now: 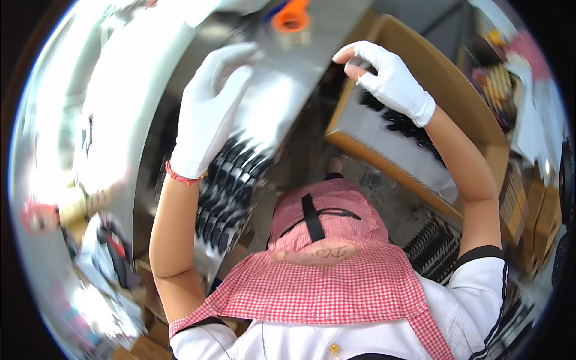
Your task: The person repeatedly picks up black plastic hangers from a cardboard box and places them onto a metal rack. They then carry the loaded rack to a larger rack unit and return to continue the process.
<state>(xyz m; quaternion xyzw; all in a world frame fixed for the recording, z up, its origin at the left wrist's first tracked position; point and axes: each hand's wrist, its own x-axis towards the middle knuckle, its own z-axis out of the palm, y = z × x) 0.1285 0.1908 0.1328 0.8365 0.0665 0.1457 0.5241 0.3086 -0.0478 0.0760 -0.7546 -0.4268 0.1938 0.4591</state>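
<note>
My left hand, in a white glove, is raised over the metal table; its thumb and fingers are curved apart with nothing seen between them. Below that wrist, rows of black curved pieces lie on the table, too blurred to name. My right hand is above the open cardboard box. Its glove leaves the thumb and a fingertip bare, and a gap shows between them. Inside the box, more black pieces rest on a white sheet.
An orange tape dispenser sits at the table's far end. To the lower right stands a stack of dark ridged pieces. Cardboard cartons are at the right, and a bright, blurred white surface extends along the left.
</note>
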